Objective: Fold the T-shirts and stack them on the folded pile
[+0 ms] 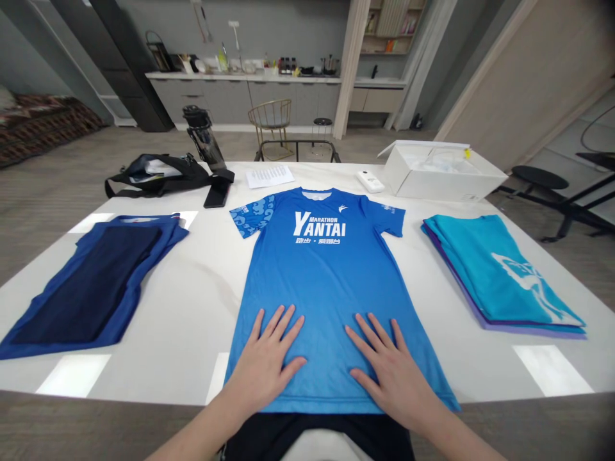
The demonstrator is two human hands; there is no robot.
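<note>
A blue T-shirt (321, 282) with white "MARATHON YANTAI" lettering lies spread flat, front up, in the middle of the white table (192, 314). My left hand (266, 362) rests flat on its lower left part, fingers spread. My right hand (389, 365) lies flat on the lower right part, fingers spread too. Both hands press on the cloth near the hem and hold nothing.
A dark blue folded stack of shirts (91, 282) lies at the left, a teal and purple stack (504, 275) at the right. Behind are a black bag (154, 174), a phone (217, 192), a paper sheet (269, 175), a white remote (371, 182) and an open white box (442, 171).
</note>
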